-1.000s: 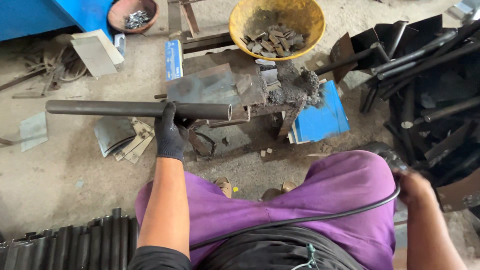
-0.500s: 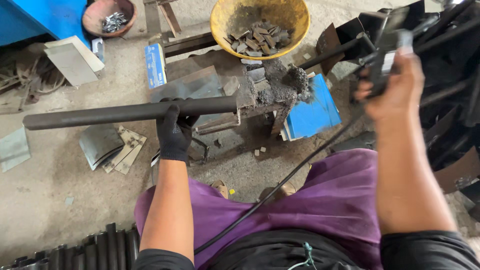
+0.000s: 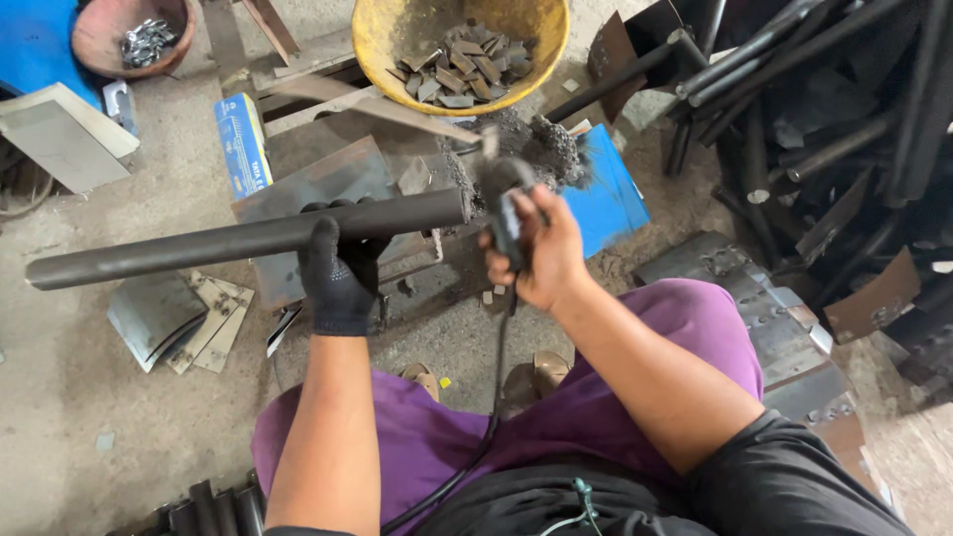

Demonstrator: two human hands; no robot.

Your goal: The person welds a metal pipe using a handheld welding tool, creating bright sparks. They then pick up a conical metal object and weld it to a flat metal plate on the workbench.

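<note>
While gloved left hand (image 3: 338, 273) clamps dark pipe (image 3: 248, 238), right hand (image 3: 541, 253) grips welding holder (image 3: 504, 203) — yellow bowl (image 3: 387, 45) w/ scrap behind.

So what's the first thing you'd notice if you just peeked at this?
Probably the long dark metal pipe lying across the middle, gripped by the left hand in a black glove. Right at its end, the bare right hand holds a black corded tool. Above them sits a bright yellow bowl full of small metal pieces.
</note>
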